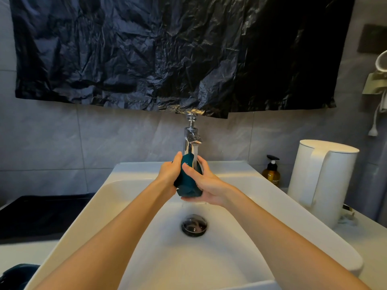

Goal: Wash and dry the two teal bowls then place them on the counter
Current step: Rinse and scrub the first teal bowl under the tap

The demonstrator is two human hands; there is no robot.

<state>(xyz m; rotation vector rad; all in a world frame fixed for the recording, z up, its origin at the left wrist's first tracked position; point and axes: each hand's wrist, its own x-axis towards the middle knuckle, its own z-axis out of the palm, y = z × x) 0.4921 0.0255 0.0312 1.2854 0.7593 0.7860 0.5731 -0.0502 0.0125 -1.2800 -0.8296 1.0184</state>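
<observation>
A teal bowl (186,181) is held on edge above the basin of the white sink (125,197), directly under the chrome faucet (191,136). A stream of water (195,156) is seen falling from the spout onto the bowl, and drips are seen below it over the drain (194,225).

The bowl is grasped by both hands. The left hand (168,174) is wrapped round the bowl's left side with its fingers curled over the upper edge. The right hand (206,186) is closed on the right side and underside, with the thumb laid across the bowl's outer wall.

A dark teal object (18,274) is cut off by the lower left corner, beside the sink; what it is cannot be told.

On the surface (368,239) to the right of the sink, a white kettle (322,181) is set upright, and an amber pump bottle (271,173) is placed just behind it, against the tiled wall. A crumpled black plastic sheet (167,53) is hung across the wall above the faucet. A dark flat panel (41,216) is seen to the left of the sink.
</observation>
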